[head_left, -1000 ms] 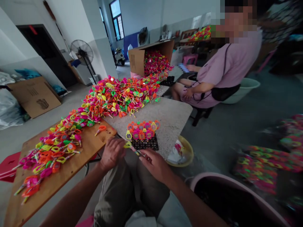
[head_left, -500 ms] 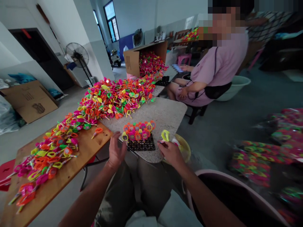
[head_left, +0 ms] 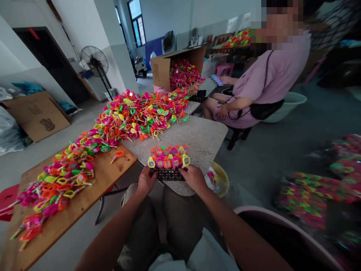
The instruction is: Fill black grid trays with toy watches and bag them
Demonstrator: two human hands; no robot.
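A black grid rack [head_left: 169,174] rests at the near edge of the stone-topped table, carrying rows of upright toy watches [head_left: 167,162] in orange, pink and yellow. My left hand [head_left: 146,181] is closed on the rack's left end. At the opposite end, my right hand [head_left: 195,178] is closed, its fingertips directly beneath a yellow toy watch [head_left: 185,160] at the right of the front row. The lower part of that watch is hidden by the fingers.
A large heap of toy watches [head_left: 141,113] covers the table's far side and spreads onto a wooden board [head_left: 113,169] at left. Behind it lies an open carton [head_left: 161,73]. A seated person [head_left: 262,79] holds a phone. A yellow basin [head_left: 222,178] and large tub [head_left: 254,209] stand right.
My right hand has brought the yellow toy watch left to the rack's front row. My left hand has moved in from beside the rack and closed on its end.
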